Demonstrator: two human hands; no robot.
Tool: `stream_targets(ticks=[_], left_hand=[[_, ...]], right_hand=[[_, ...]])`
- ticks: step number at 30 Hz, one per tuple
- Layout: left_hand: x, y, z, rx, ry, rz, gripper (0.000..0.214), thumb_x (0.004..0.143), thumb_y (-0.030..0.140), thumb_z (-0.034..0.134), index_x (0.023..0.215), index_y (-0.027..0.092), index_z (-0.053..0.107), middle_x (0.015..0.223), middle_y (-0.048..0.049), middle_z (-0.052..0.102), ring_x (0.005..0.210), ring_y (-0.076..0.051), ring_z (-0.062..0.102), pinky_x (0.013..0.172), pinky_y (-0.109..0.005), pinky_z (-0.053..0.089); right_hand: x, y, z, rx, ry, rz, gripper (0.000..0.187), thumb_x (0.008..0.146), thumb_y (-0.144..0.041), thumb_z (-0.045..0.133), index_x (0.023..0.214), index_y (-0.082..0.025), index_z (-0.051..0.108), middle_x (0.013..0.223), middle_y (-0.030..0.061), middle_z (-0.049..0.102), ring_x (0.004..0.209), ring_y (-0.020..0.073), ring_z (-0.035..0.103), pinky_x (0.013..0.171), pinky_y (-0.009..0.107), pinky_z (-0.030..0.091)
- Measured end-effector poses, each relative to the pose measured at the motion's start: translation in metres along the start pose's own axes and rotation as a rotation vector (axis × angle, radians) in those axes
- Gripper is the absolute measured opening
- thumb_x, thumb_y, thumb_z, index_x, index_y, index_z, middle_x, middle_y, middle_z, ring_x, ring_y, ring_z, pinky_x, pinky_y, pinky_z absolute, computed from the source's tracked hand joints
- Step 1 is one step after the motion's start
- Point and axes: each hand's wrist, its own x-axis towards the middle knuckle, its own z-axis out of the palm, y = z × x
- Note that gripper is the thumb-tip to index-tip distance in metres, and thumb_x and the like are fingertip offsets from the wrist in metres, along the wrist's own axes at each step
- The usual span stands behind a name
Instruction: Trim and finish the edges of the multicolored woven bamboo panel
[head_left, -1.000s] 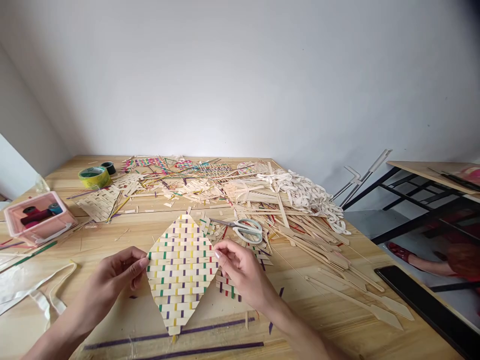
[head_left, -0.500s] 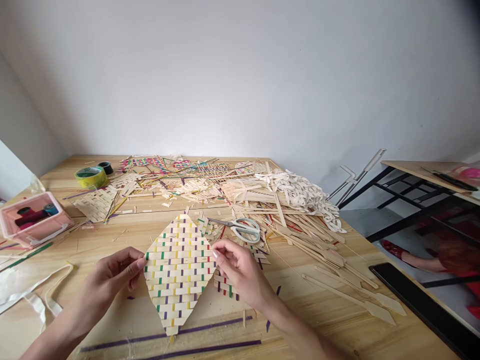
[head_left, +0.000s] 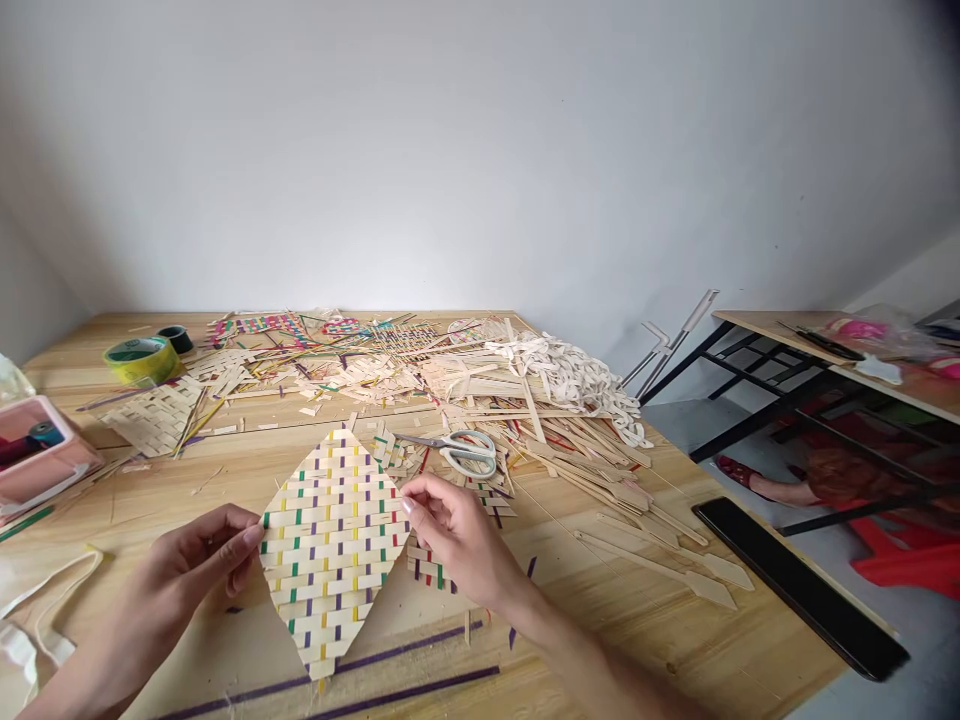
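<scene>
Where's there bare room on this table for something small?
Front right: bare table between the right forearm, pale sticks and black slab. A smaller patch lies between the pink box and left hand. The back is crowded with strips and white cord; scissors and the held woven sheet fill the middle.

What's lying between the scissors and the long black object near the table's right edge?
In the head view, a spread of pale, flat sticks lies between the scissors and the long black object.
</scene>
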Motion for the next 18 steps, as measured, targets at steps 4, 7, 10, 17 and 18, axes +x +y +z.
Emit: stream_targets(ticks=[4,7,10,17,18], left_hand=[[0.0,-0.001,0.001,-0.027,0.019,-0.008,0.056,0.083,0.078,0.063,0.076,0.022,0.07,0.067,0.0,0.061,0.068,-0.021,0.055,0.069,-0.03,0.047],[0.001,0.003,0.002,-0.026,0.008,-0.028,0.058,0.081,0.08,0.063,0.074,0.023,0.069,0.065,-0.0004,0.062,0.067,-0.022,0.056,0.069,-0.03,0.047],[0.001,0.01,0.003,-0.031,0.024,-0.043,0.061,0.074,0.083,0.065,0.072,0.023,0.068,0.062,-0.0005,0.061,0.064,-0.022,0.056,0.066,-0.031,0.047],[0.001,0.011,0.004,-0.018,0.032,-0.043,0.061,0.072,0.084,0.066,0.069,0.023,0.068,0.062,-0.0008,0.06,0.065,-0.022,0.055,0.065,-0.03,0.048],[0.001,0.009,0.004,-0.015,0.035,-0.042,0.061,0.071,0.084,0.067,0.068,0.023,0.068,0.062,-0.0008,0.06,0.065,-0.022,0.055,0.065,-0.03,0.048]], right_hand=[[0.001,-0.001,0.0,-0.014,0.003,-0.018,0.019,0.098,-0.037,0.06,0.092,-0.02,0.066,0.075,-0.0002,0.058,0.067,0.0144,0.051,0.058,0.025,0.04],[0.001,-0.001,0.0,-0.009,0.004,-0.021,0.019,0.098,-0.037,0.061,0.092,-0.02,0.066,0.076,0.0001,0.059,0.068,0.0144,0.052,0.058,0.024,0.04],[0.001,-0.001,0.001,-0.009,0.0,-0.021,0.02,0.099,-0.037,0.06,0.092,-0.02,0.066,0.077,0.0006,0.06,0.069,0.0144,0.053,0.059,0.024,0.04],[0.001,0.002,0.0,-0.005,-0.007,-0.039,0.018,0.1,-0.034,0.059,0.092,-0.019,0.066,0.08,0.0011,0.063,0.073,0.0145,0.056,0.061,0.024,0.042],[0.0,0.001,0.001,-0.006,-0.006,-0.039,0.018,0.1,-0.033,0.059,0.091,-0.019,0.066,0.081,0.0012,0.064,0.073,0.0145,0.056,0.062,0.024,0.042]])
